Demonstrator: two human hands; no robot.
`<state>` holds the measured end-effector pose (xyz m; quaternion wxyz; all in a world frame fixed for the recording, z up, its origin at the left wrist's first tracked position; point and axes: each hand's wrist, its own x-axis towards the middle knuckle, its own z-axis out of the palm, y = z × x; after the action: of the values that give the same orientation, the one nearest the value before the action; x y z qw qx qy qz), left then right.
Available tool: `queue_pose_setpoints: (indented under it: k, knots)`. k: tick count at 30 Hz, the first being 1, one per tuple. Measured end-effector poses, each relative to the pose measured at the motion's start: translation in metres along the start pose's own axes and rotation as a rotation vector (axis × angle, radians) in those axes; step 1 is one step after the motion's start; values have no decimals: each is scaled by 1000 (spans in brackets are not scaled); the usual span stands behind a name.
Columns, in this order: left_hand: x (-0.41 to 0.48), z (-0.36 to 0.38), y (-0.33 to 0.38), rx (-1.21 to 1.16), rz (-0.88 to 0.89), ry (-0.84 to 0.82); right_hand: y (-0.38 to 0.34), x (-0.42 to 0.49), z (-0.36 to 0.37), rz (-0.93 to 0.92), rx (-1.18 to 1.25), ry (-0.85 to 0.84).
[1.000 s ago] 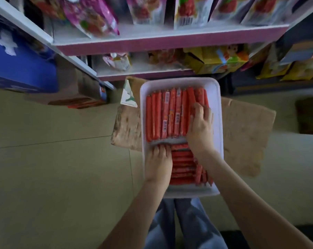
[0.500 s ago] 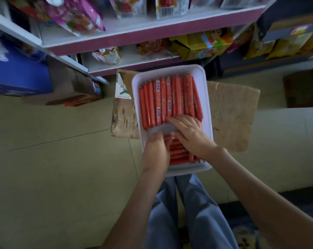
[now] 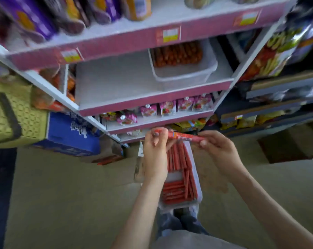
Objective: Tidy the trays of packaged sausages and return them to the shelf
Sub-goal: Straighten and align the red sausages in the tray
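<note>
Sausage [image 3: 185, 137], one, between left hand [image 3: 154, 153] and right hand [image 3: 218, 151]; shelf tray [image 3: 183, 78]; lower tray [image 3: 179, 206].

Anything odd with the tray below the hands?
Mixed layout: in the tray, far sausages run lengthwise, near sausages lie mostly crosswise, a bare strip between. One sausage is out, held above it by the left hand and right hand.

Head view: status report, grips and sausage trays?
Left grip, right grip hold one sausage above tray. Tray not yet shelved. Second tray on shelf; no obstruction seen.
</note>
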<state>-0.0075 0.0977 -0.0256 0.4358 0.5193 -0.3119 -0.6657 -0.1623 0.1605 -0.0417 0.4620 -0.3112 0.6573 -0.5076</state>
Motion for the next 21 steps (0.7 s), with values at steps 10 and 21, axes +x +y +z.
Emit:
queue_pose_setpoints:
  k: [10,21]
  knots:
    - [-56,48,82,1065,587,-80,-156,-52,-21,-500,-208,208]
    - [-94,49,94,795,894,-288,-161,-81,1,-786,-108,-75]
